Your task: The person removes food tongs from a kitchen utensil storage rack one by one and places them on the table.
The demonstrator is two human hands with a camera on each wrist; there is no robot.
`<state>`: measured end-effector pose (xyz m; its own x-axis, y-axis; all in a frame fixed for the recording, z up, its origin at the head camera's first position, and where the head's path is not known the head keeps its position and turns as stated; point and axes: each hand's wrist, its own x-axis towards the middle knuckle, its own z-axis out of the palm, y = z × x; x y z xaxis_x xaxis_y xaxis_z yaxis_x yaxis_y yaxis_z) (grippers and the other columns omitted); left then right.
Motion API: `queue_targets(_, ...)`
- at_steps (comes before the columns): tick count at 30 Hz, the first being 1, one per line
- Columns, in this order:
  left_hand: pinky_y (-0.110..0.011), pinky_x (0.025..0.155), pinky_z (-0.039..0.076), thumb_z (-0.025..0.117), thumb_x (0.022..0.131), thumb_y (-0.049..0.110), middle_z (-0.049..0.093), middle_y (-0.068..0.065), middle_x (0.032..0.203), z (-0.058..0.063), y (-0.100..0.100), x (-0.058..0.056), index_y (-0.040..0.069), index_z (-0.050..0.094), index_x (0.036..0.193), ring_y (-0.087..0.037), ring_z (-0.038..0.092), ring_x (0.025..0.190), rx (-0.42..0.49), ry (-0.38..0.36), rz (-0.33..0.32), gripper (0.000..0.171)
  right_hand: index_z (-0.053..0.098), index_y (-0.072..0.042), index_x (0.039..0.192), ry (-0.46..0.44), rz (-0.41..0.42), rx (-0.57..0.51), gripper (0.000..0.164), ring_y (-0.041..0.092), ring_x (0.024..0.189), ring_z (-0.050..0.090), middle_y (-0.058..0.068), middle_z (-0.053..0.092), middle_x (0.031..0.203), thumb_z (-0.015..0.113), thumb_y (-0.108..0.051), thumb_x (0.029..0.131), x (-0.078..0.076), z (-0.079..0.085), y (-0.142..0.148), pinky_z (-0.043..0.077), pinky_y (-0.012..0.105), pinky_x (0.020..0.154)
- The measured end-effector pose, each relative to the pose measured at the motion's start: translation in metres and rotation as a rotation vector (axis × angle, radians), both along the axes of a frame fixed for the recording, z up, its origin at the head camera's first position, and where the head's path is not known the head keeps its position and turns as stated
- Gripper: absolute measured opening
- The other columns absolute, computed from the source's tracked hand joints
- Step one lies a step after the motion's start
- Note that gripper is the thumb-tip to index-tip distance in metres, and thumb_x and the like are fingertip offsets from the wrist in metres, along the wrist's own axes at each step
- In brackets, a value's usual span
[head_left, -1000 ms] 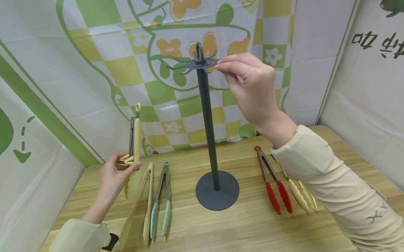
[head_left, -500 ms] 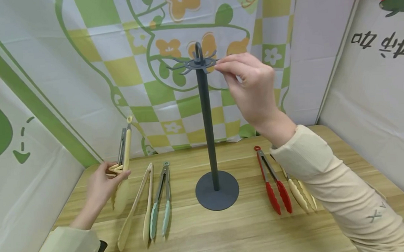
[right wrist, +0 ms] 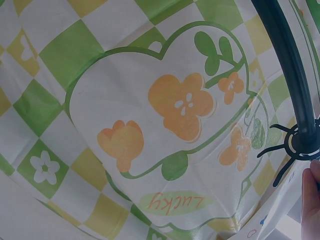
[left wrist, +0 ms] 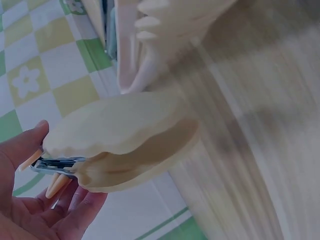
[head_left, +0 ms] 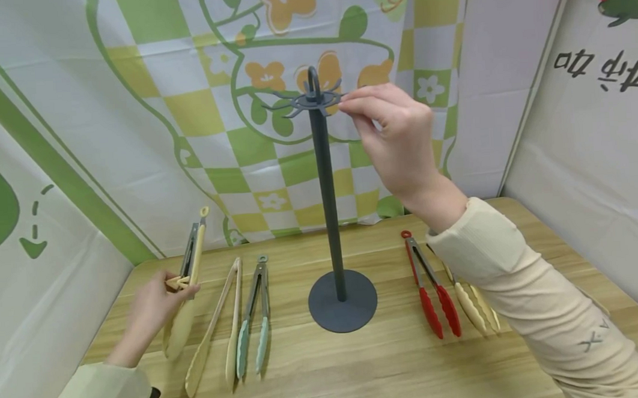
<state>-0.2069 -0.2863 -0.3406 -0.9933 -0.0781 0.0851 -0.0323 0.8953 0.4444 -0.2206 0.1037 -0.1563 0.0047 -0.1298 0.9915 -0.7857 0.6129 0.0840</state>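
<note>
My left hand [head_left: 154,307] grips a pair of pale yellow tongs [head_left: 181,329] around the middle, thumb on one side and fingers on the other. The tongs lean over the left of the table, hanging ring up and broad scalloped heads down. The heads stand slightly apart in the left wrist view, with the same hand [left wrist: 50,212] behind them. My right hand [head_left: 394,138] pinches a hook at the right of a dark grey utensil rack [head_left: 327,204]. In the right wrist view only fingertips [right wrist: 311,200] show, by the rack's hooks [right wrist: 282,175].
Beige tongs [head_left: 202,355] and mint-tipped tongs [head_left: 263,343] lie right of my left hand. Red tongs [head_left: 449,312] and another yellow-tipped pair [head_left: 468,308] lie on the right, partly under my right sleeve [head_left: 518,285]. The rack's round base [head_left: 325,313] stands mid-table, before a patterned cloth [head_left: 273,153].
My left hand has moved left and down toward the table with the yellow tongs, away from over the beige pair. The right hand stays at the rack's hook.
</note>
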Motion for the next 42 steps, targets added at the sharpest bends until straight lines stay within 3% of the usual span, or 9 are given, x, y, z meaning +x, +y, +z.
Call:
queue_targets(10,-0.035,0.054,0.043,0.061,0.08,0.051,0.059,-0.025,0.089,-0.007,-0.007,0.002,-0.011,0.048,0.105,-0.028,0.055,0.071,-0.029,-0.067,-0.003,0.068,0.071,0.004,0.078,-0.006,-0.007,0.003,0.01,0.023,0.077,0.065,0.012,0.069,0.08,0.062,0.004,0.082,0.001,0.0,0.001,0.052,0.024,0.075)
queue_targets(23,-0.034,0.052,0.045,0.06,0.079,0.053,0.056,-0.026,0.088,-0.02,-0.014,0.002,-0.018,0.046,0.106,-0.027,0.053,0.069,-0.059,-0.173,-0.01,0.077,0.071,0.005,0.078,0.0,0.008,0.002,0.01,0.023,0.077,0.065,0.013,0.069,0.08,0.062,0.004,0.082,0.0,0.0,0.0,0.051,0.023,0.077)
queue_targets(29,-0.029,0.047,0.04,0.062,0.08,0.048,0.056,-0.014,0.076,-0.026,-0.015,0.001,-0.014,0.053,0.099,-0.021,0.048,0.06,-0.071,-0.192,-0.005,0.066,0.071,0.005,0.078,0.002,0.012,0.0,0.01,0.023,0.076,0.065,0.012,0.069,0.08,0.062,0.004,0.082,0.0,0.0,0.0,0.052,0.023,0.076)
queue_targets(34,-0.03,0.049,0.042,0.061,0.081,0.045,0.058,-0.017,0.08,-0.027,-0.014,0.002,-0.015,0.053,0.102,-0.023,0.05,0.064,-0.091,-0.215,0.008,0.064,0.071,0.005,0.079,0.002,0.01,0.004,0.01,0.023,0.077,0.065,0.012,0.069,0.08,0.062,0.004,0.082,0.0,0.0,0.001,0.052,0.023,0.075)
queue_targets(38,-0.026,0.045,0.036,0.062,0.081,0.042,0.05,-0.008,0.066,-0.032,-0.014,0.003,-0.006,0.055,0.082,-0.018,0.043,0.056,-0.088,-0.212,0.005,0.049,0.071,0.005,0.079,0.001,0.007,0.006,0.01,0.023,0.077,0.065,0.013,0.069,0.08,0.062,0.004,0.082,0.0,0.0,0.001,0.052,0.023,0.075)
queue_targets(42,-0.022,0.042,0.029,0.063,0.081,0.04,0.037,0.001,0.056,-0.036,-0.014,0.004,0.01,0.043,0.062,-0.012,0.033,0.048,-0.085,-0.193,-0.007,0.041,0.071,0.005,0.079,-0.001,0.006,0.007,0.01,0.023,0.077,0.065,0.013,0.069,0.08,0.061,0.004,0.082,0.0,0.0,0.001,0.052,0.023,0.075)
